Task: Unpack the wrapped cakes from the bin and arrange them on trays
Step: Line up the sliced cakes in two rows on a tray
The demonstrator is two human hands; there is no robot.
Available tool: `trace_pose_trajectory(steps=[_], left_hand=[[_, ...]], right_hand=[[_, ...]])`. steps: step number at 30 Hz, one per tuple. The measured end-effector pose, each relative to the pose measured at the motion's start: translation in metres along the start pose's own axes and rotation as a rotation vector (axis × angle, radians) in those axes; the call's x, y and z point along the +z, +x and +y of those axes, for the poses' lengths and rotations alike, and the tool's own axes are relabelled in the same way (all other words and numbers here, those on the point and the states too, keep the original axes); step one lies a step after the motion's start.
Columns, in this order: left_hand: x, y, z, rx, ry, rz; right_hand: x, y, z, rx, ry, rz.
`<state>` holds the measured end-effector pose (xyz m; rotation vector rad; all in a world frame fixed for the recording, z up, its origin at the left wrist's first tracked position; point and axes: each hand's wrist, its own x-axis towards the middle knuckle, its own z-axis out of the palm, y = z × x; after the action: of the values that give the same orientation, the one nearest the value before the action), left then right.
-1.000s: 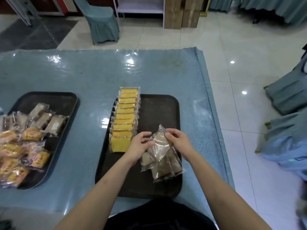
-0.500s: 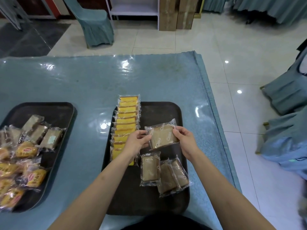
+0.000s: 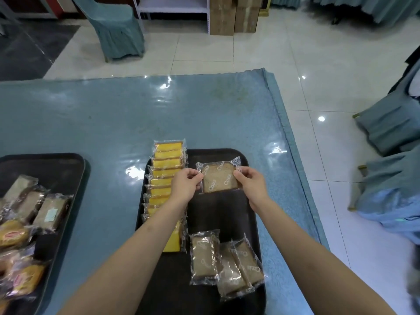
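A brown wrapped cake (image 3: 218, 178) is held flat over the far end of the black tray (image 3: 227, 214). My left hand (image 3: 185, 184) pinches its left edge and my right hand (image 3: 250, 181) pinches its right edge. A row of several yellow wrapped cakes (image 3: 167, 171) lines the tray's left side, partly hidden by my left forearm. Three more brown wrapped cakes (image 3: 225, 262) lie at the tray's near end, two of them overlapping.
A second black tray (image 3: 59, 169) at the left holds several brown and orange wrapped cakes (image 3: 27, 228). Both trays sit on a blue plastic-covered table (image 3: 113, 119). Covered chairs (image 3: 391, 123) stand on the tiled floor to the right.
Both hands lifted one brown cake off the pile and carried it away from me to the tray's far end. The cake went from tilted to flat.
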<state>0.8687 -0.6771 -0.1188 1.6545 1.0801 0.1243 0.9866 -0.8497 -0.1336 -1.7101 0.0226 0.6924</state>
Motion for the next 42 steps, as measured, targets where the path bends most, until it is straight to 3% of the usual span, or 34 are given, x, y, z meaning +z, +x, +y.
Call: trace_pose_trajectory(steps=[18, 30, 42], left_hand=[[0.029, 0.117, 0.026, 0.127, 0.266, 0.158], [0.049, 0.121, 0.021, 0.04, 0.336, 0.137], [0.047, 0.122, 0.013, 0.016, 0.232, 0.077]], right_hand=[[0.042, 0.117, -0.009, -0.093, -0.329, 0.037], [0.06, 0.149, 0.005, -0.051, -0.385, 0.088], [0.061, 0.15, 0.01, -0.041, -0.359, 0.125]])
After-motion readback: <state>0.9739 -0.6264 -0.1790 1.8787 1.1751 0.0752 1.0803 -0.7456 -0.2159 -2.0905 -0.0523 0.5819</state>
